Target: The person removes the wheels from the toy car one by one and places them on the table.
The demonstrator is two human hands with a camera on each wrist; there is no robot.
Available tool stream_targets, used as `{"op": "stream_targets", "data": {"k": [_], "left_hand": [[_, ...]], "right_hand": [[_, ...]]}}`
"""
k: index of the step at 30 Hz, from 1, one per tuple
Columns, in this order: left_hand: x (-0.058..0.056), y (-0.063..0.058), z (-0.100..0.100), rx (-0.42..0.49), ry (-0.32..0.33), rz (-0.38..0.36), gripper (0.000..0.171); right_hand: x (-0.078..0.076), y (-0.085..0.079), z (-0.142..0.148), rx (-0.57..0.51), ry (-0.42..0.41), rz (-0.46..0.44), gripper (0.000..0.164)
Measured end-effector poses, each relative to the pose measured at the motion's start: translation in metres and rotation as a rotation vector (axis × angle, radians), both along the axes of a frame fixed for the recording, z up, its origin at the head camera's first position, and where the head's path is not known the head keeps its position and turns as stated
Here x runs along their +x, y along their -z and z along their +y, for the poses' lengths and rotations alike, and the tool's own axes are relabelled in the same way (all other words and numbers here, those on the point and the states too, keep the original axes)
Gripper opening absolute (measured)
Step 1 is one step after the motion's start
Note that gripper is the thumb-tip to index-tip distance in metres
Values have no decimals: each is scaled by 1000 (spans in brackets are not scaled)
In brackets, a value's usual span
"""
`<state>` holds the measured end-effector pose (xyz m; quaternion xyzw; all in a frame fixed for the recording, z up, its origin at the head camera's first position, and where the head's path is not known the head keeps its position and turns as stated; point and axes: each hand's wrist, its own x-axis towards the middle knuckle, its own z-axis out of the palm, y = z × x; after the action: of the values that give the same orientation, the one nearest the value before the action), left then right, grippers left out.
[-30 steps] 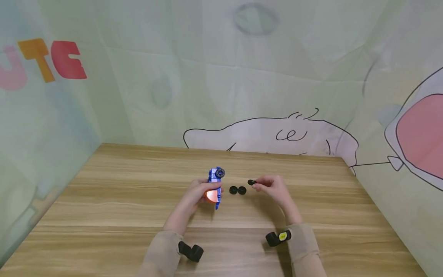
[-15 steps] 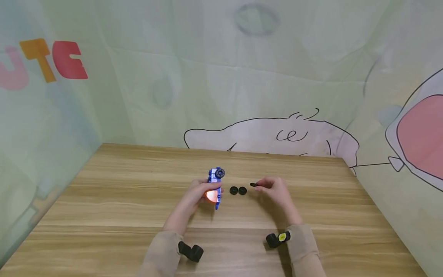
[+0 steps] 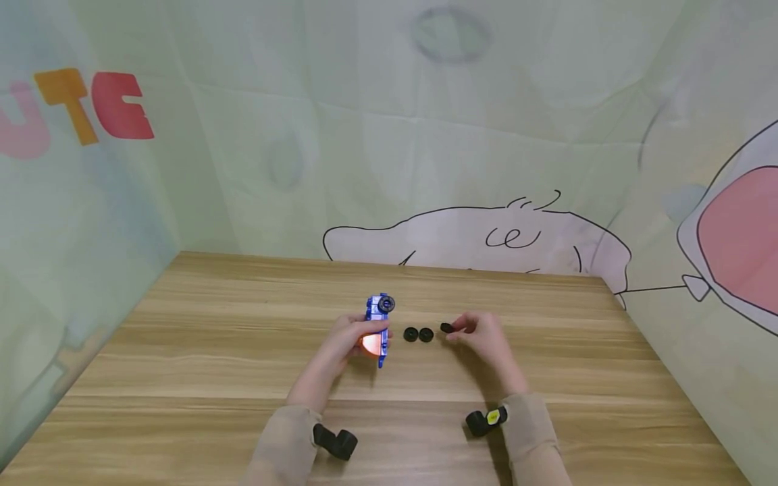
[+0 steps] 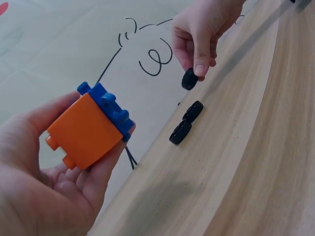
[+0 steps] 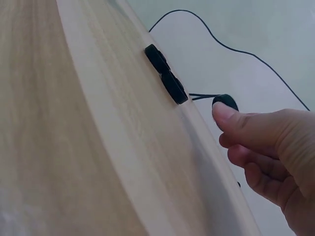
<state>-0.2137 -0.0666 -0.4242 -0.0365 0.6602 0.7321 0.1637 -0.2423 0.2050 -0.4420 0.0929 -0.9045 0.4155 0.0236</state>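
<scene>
The toy vehicle (image 4: 89, 130) is gripped around its middle by the left hand (image 3: 349, 334), apparently for steadiness, while a black wheel (image 3: 446, 328) is pinched by the right hand (image 3: 482, 332).

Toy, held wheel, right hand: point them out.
Toy (image 4: 86, 132): left wrist view, on its orange face.
Held wheel (image 4: 188, 80): left wrist view, on its visible side.
Right hand (image 3: 484, 333): head view, middle of the hand.

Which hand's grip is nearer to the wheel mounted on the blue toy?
Left. The left hand holds the blue toy near the mounted wheel; the right hand is right of it, pinching a loose wheel.
</scene>
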Motion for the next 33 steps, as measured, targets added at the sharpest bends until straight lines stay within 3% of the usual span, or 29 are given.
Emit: {"op": "stream_targets", "data": {"k": [13, 33], "left_hand": [[0, 0, -1, 5, 9, 5, 46], [-1, 0, -1, 12, 14, -2, 47]], "right_hand": [[0, 2, -7, 125, -40, 5, 16], [-2, 4, -6, 124, -62, -19, 17]]}}
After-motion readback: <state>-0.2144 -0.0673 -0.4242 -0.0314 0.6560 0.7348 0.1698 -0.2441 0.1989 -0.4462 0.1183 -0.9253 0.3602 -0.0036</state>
